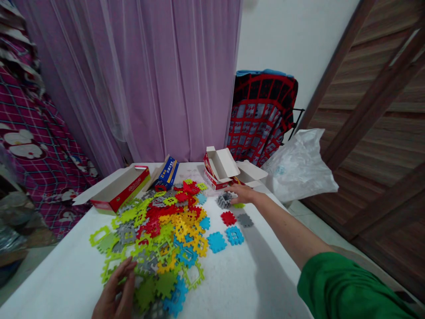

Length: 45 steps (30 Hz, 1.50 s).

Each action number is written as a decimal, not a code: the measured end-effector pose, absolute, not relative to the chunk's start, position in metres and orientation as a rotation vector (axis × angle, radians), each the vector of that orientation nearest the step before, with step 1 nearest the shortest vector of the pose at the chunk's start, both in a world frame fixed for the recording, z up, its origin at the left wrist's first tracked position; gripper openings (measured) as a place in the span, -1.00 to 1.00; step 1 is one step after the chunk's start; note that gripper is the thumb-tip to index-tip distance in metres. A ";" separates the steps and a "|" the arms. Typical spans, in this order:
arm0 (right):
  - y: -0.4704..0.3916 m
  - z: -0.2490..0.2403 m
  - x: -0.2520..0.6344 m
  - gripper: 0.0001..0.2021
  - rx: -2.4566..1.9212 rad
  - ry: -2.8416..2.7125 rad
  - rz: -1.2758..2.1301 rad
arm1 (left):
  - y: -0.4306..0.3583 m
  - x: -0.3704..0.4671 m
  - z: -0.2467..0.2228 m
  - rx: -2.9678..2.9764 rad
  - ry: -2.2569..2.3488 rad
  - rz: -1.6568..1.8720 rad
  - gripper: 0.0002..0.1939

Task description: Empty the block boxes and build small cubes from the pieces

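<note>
A small grey cube built of interlocking toothed plates is on the white table, with the fingertips of my right hand at its right side, closed on it. Beside it a lime green plate shows partly under the hand. Closer to me lie a red plate, a grey plate and two blue plates, one solid and one windowed. My left hand rests at the near left edge of a mixed pile of plates, fingers loosely bent and apart, nothing visible in them.
Along the back of the table stand an open red box, a blue box and another open red-and-white box. A white plastic bag hangs at the right edge. A purple curtain is behind.
</note>
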State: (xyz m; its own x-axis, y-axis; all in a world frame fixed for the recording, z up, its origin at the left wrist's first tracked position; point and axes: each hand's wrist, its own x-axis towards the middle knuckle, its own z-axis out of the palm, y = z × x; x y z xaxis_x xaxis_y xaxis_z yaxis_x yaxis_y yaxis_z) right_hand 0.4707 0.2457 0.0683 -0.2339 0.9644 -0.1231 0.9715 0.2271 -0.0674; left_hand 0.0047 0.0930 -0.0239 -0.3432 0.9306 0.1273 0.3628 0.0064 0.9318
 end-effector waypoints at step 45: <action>0.078 0.008 0.212 -0.76 2.259 3.042 -0.420 | 0.101 0.010 -0.032 1.194 1.609 1.660 -0.60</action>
State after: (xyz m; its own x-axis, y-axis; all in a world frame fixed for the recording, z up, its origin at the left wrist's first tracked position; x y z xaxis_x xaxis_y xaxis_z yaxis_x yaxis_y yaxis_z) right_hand 0.2115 0.0784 0.0077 -0.1570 0.9116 0.3798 0.7746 0.3523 -0.5253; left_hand 0.0100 0.1007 -0.0316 -0.4668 0.8550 0.2260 0.1996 -0.1471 0.9688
